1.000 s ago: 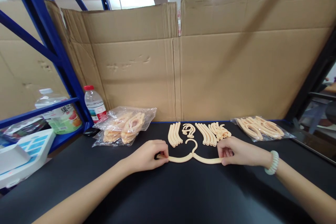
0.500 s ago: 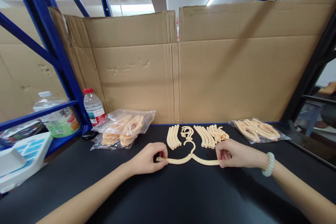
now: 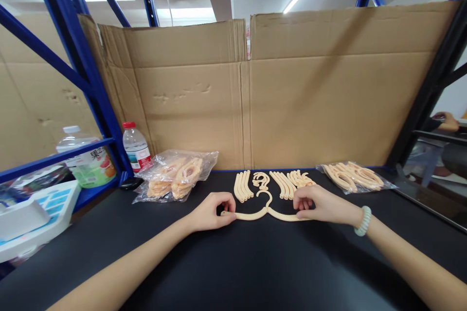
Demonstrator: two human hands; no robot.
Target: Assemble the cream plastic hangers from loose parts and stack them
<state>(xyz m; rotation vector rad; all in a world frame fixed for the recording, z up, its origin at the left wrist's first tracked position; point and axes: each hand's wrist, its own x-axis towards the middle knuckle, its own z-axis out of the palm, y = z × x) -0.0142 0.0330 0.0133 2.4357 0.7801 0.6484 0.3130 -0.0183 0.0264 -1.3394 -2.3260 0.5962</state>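
Observation:
A cream plastic clothes hanger point(image 3: 251, 215) lies across the black table in front of me, its hook pointing away. My left hand point(image 3: 215, 211) pinches it near its left end, whose tip shows inside the curl of my fingers. On the right arm of the hanger, my right hand point(image 3: 321, 205) closes thumb and fingers partway along. Just beyond the hook are a row of loose hanger arms point(image 3: 242, 186), a small group of loose hooks point(image 3: 260, 180), another row of hanger arms point(image 3: 282, 185) and a heap of small cream parts point(image 3: 299, 178), partly behind my right hand.
Clear bags of cream hanger parts lie at the back left point(image 3: 178, 175) and back right point(image 3: 352, 176). A red-capped bottle point(image 3: 136, 148) stands by the blue rack post point(image 3: 98, 102). Cardboard point(image 3: 328, 107) walls the back. Another person's hand point(image 3: 447, 120) shows at far right.
My right hand has slid inward along the hanger's right arm, from its end toward the middle. My left hand keeps its hold. The whole view has shifted slightly.

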